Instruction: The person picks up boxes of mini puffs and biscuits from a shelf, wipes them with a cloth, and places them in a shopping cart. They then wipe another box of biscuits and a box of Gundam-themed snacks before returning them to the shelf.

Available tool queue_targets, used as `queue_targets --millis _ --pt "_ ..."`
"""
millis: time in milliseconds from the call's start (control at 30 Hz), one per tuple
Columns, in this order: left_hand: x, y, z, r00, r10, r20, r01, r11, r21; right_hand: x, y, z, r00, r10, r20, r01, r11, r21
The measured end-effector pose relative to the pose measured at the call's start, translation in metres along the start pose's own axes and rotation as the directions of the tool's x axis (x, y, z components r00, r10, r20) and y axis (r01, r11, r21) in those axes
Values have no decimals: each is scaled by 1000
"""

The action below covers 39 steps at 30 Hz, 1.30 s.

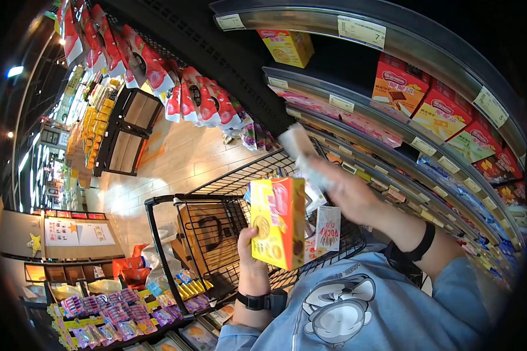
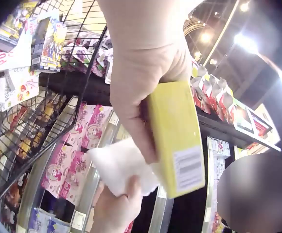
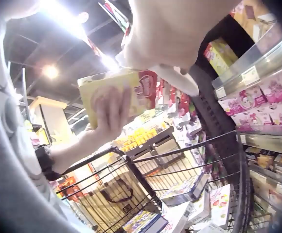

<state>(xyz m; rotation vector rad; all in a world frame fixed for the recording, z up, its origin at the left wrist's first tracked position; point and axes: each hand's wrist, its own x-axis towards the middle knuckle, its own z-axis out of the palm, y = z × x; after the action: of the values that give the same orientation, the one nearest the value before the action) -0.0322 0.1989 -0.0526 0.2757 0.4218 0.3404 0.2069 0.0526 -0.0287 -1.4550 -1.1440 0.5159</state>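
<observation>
My left hand [image 1: 252, 257] grips a yellow and red biscuit box [image 1: 270, 225] upright over the shopping cart [image 1: 216, 202], thumb on its printed front. In the left wrist view, the box's yellow end [image 2: 182, 145] carries a barcode. My right hand [image 1: 354, 190] pinches a white tissue or cloth [image 2: 121, 165], beyond the box and close to the shelf side; in the head view it is blurred. Below the hands, a white Pocky box [image 1: 328, 228] and other boxed goods [image 3: 185, 191] lie in the cart.
Curved shelves [image 1: 416, 143] on the right hold red and yellow biscuit boxes [image 1: 442, 111] and pink packs [image 1: 339, 120]. Red pouches [image 1: 202, 99] hang at the upper left. A brown bag [image 1: 208, 231] is at the cart's side. Small snack packs [image 1: 108, 316] fill a lower-left display.
</observation>
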Motion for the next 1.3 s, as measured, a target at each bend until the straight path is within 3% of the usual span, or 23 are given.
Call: queue_targets --millis 33,100,167,200,233,300,333,367,433,500,567,600,700,767,833,933,1000,1067,1100,1167,1233,1267,1300 --pt "-1 0 13 997 59 -42 -50 981 188 -1 4 -4 948 318 -20 -302 918 255" --pt "-5 -3 43 987 158 1 -129 801 584 -1 2 -19 947 316 -63 -297 931 211" --pt "2 -7 62 976 168 142 -216 620 754 -1 -24 -21 927 375 -17 -357 894 272" --pt "5 -9 56 965 187 184 -260 583 770 1 -36 -20 995 95 32 -97 990 105" --pt "6 -8 47 966 183 184 -257 583 771 2 -46 -18 975 -183 123 190 981 -45" --pt "4 -3 33 980 24 199 -189 432 882 1 -60 -9 921 -197 337 266 949 -170" --pt "4 0 36 984 8 178 -169 370 914 0 -59 -7 927 -179 330 252 948 -194" --pt "4 0 37 984 8 180 -170 371 913 0 -54 -7 927 -179 330 252 948 -195" --pt "2 0 38 985 45 169 -166 552 817 1 -33 -8 957 -123 264 168 974 -153" --pt "-3 1 36 988 68 142 -154 596 788 -7 -11 -9 962 -70 263 116 979 -167" --pt "-5 3 34 988 152 39 -139 730 669 -15 4 -8 875 374 308 -272 905 -327" --pt "-6 5 35 985 168 -31 -108 755 647 -18 10 -4 873 369 320 -265 908 -324" --pt "-6 11 32 974 201 -108 -101 803 587 -33 27 11 756 450 476 -301 884 -357" --pt "-6 11 31 969 217 -114 -115 814 570 -42 34 23 860 309 407 -133 904 -406" --pt "-5 11 30 973 182 -143 -80 846 527 -37 23 25 895 287 342 -127 897 -423" --pt "-5 9 30 974 188 -129 -93 844 528 -20 -10 23 944 217 247 -143 948 -285" --pt "-3 5 33 975 192 -115 -100 834 543 -15 -23 27 956 106 273 -40 971 -237" --pt "0 -6 42 973 220 64 -214 772 598 -19 -24 46 973 66 222 -37 991 -131" --pt "-1 -9 46 976 131 175 -213 751 625 -20 -23 53 985 29 169 -26 999 -21" --pt "-5 -14 48 985 66 162 -162 693 702 -15 -19 51 990 32 136 -36 999 24" --pt "-6 -10 59 973 65 221 -211 632 745 -11 -4 47 917 316 242 -388 848 362" --pt "-9 -6 64 970 64 233 -233 508 829 -11 6 47 915 304 266 -403 735 545" --pt "-10 -4 65 967 61 245 -250 372 894 -12 9 43 913 307 267 -406 736 541"
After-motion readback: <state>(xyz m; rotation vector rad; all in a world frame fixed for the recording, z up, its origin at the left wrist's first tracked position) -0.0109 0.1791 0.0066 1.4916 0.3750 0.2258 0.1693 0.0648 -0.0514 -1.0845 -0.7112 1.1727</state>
